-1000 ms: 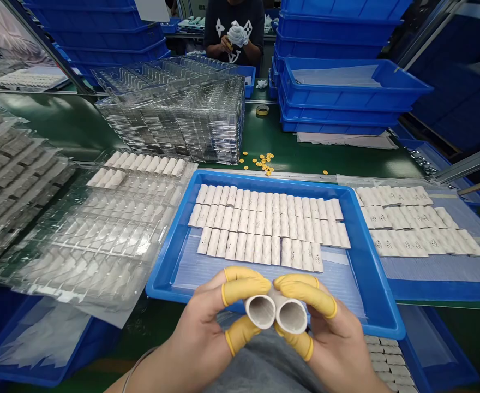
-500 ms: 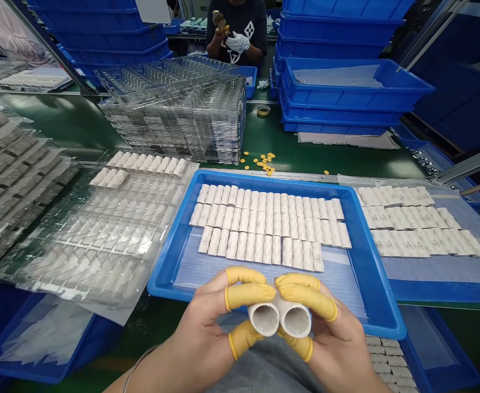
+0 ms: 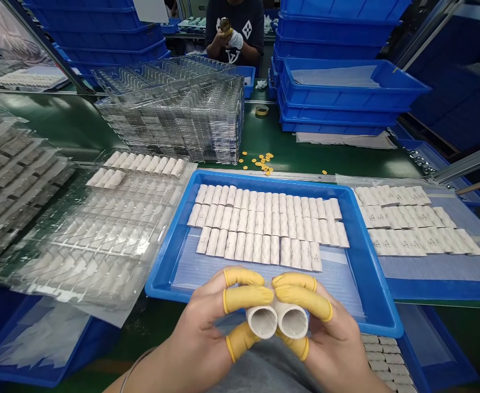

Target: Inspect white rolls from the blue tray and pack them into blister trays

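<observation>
Two hollow paper tubes (image 3: pixel 276 321), light yet crushable, each pinched firmly by the fingertips of the left hand (image 3: pixel 199 338) and right hand (image 3: pixel 334 338) over the blue tray's (image 3: pixel 170 289) near edge, best held softly along the walls.

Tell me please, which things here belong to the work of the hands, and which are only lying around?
Part of the work: left hand, right hand, two white tubes, yellow finger cots, rows of tubes in the blue tray.

Lying around: stack of clear plastic trays, gold discs, tape roll, blue crates.
</observation>
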`<action>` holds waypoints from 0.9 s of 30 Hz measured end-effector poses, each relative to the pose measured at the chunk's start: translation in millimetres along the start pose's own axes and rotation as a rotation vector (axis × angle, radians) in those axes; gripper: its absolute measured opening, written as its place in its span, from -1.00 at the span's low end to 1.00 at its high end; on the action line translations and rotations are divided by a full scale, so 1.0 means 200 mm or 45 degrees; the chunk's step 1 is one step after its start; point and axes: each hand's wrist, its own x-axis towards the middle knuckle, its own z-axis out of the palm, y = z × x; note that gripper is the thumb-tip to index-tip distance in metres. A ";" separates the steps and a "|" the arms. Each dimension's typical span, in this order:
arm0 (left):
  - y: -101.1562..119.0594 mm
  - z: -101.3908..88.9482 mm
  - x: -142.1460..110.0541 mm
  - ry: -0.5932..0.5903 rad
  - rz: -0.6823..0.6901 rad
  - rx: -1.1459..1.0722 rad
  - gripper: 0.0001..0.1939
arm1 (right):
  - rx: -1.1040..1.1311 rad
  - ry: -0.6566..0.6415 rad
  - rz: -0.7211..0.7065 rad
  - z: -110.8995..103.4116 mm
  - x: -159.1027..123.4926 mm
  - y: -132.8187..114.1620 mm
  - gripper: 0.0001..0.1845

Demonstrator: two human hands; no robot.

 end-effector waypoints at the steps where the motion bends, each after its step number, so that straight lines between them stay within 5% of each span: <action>1: 0.00 0.00 0.00 -0.005 -0.008 -0.007 -0.52 | 0.001 -0.004 0.007 0.00 0.00 0.00 -0.37; 6: -0.01 -0.01 0.00 -0.002 -0.085 -0.002 -0.52 | -0.050 0.011 0.014 0.01 -0.02 0.01 -0.39; 10: -0.03 -0.05 0.00 0.181 -0.148 -0.027 -0.60 | -0.147 0.157 -0.017 -0.02 -0.04 0.01 -0.42; 15: -0.09 -0.08 0.02 0.372 -0.512 -0.673 -0.72 | -0.005 0.391 -0.014 -0.04 -0.02 0.00 -0.52; 22: -0.11 0.03 0.06 0.247 -0.773 -1.112 -0.77 | 0.221 0.454 0.139 0.03 -0.02 0.04 -0.76; 27: -0.07 0.08 0.05 0.152 -0.711 -1.100 -0.59 | 0.219 0.445 0.247 0.07 -0.04 0.10 -0.68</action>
